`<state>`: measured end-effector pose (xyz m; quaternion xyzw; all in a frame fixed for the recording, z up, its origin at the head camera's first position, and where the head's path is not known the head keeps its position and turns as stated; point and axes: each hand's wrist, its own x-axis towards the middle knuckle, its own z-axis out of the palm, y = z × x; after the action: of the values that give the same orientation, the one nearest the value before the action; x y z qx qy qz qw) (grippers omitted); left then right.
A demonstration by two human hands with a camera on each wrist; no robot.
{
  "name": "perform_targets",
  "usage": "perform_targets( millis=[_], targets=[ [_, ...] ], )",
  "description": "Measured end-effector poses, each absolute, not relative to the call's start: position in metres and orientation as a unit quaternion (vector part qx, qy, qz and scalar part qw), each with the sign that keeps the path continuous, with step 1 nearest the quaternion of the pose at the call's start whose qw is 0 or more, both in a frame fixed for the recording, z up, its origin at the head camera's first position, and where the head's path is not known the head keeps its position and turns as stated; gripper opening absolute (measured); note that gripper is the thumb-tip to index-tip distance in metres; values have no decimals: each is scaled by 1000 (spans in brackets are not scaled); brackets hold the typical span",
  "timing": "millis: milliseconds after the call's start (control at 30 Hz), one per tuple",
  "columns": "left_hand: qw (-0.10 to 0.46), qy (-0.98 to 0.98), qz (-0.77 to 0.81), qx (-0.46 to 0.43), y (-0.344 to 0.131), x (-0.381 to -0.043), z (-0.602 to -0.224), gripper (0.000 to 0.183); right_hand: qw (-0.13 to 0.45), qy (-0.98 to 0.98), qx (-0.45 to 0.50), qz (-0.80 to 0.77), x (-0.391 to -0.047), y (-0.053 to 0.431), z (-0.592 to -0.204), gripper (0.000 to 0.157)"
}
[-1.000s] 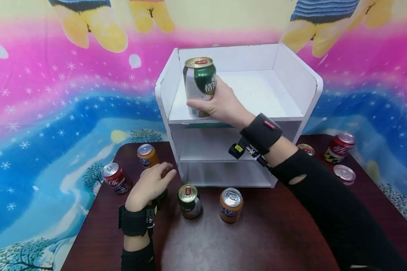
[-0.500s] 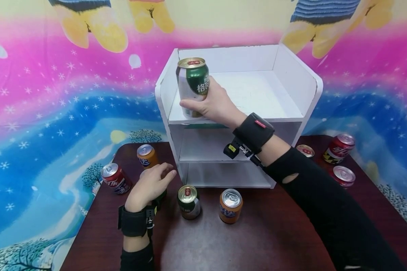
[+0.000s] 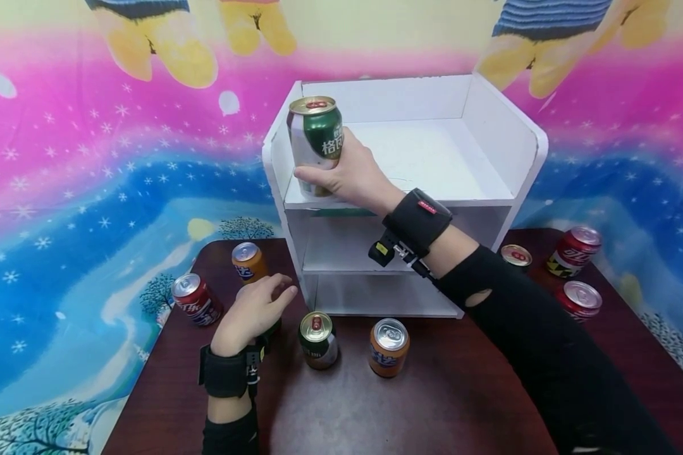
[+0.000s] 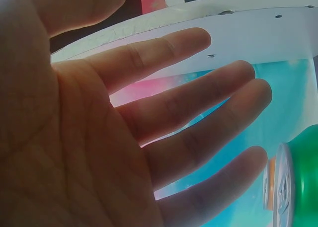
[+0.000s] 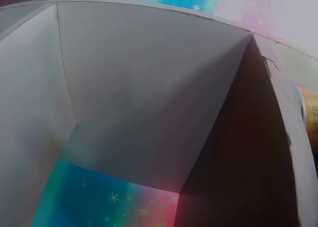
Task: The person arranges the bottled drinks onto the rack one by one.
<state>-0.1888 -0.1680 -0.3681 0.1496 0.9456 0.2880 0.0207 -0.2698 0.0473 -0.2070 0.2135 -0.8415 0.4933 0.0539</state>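
Note:
My right hand (image 3: 350,167) grips a green and white drink can (image 3: 314,148) upright at the front left of the white shelf's top tier (image 3: 432,158). Whether the can's base touches the board I cannot tell. In the right wrist view, part of a gold can (image 5: 312,117) shows at the right edge, beside the shelf boards. My left hand (image 3: 256,309) hovers low on the left with loosely extended fingers, holding nothing. Beneath it a green can is mostly hidden; the left wrist view shows a green can (image 4: 305,180) close to the little finger.
On the dark table (image 3: 341,411) stand another green can (image 3: 317,341) and an orange can (image 3: 389,347) before the shelf. Left are a red can (image 3: 196,300) and an orange can (image 3: 248,262). Red cans (image 3: 575,251) and a gold-topped can (image 3: 515,256) stand right.
My right hand has shifted the green and white can a little to the left along the top tier. The left hand has stayed in place.

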Motion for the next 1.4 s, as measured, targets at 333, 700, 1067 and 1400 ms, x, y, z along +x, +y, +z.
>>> perform_targets(
  millis=[333,700,1067,1400],
  targets=[
    [24,945,292,145,-169,-188,-367,38,50,-829,239,503,-273,38,-207,66],
    [32,942,296,153,-166,-190,-368,38,54,-825,253,502,-277,33,-207,67],
    [37,939,306,149,-167,-188,-368,39,6,-795,293,531,-279,36,-208,62],
    [27,939,304,155,-169,-189,-368,38,-31,-789,293,539,-277,44,-208,67]
  ],
)
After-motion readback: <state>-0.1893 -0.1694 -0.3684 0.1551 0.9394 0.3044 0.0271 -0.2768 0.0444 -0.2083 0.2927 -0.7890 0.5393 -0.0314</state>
